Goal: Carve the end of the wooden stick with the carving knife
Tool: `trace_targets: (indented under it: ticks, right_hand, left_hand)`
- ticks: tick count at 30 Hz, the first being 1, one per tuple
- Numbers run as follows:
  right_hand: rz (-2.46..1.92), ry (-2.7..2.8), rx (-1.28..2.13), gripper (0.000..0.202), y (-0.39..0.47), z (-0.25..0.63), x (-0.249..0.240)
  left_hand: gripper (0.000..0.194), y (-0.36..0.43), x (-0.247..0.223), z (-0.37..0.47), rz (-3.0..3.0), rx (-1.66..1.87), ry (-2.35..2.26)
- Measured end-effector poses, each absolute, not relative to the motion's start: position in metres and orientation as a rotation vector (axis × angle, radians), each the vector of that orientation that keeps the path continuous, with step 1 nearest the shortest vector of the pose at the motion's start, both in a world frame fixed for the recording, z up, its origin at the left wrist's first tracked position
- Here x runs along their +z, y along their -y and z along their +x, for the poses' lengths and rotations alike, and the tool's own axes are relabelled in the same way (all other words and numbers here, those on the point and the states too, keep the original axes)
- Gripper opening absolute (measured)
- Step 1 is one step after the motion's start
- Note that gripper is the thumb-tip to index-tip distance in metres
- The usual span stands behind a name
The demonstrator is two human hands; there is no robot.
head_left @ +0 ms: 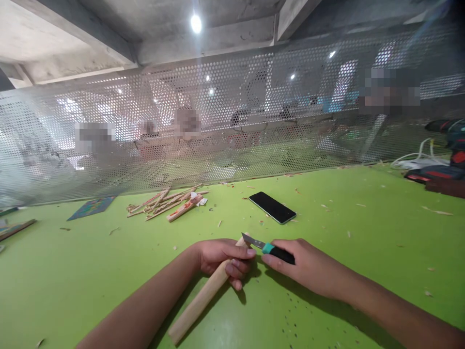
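Note:
My left hand (227,259) is closed around a pale wooden stick (203,300) near its upper end. The stick slants from the lower left up to the right over the green table. In my right hand (296,264) is a utility knife (278,253) with a black and teal handle, its blade out and pointing left. The blade's tip is at the stick's upper end, just above my left thumb; whether it touches the wood I cannot tell.
Beyond my hands a black phone (272,207) lies on the green table (127,271). Thin sticks (160,203) are piled back left, near a flat patterned sheet (90,207). A power drill (450,155) stands at the far right. Perforated metal screen (218,121) behind; people beyond it.

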State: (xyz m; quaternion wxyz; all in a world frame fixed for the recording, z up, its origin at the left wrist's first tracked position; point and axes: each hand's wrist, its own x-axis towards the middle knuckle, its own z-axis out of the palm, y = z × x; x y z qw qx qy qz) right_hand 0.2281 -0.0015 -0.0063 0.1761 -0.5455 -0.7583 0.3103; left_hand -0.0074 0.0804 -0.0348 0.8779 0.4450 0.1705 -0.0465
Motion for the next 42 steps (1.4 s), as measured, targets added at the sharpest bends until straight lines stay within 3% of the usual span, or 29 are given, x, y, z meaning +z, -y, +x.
trace_targets:
  ticks: [42]
  right_hand:
    - [-1.569,2.155,0.889,0.041,0.0031,0.2290,-0.0073]
  left_hand:
    - [0.038,-0.0796,-0.0340,-0.0085,0.888,-0.092,-0.373]
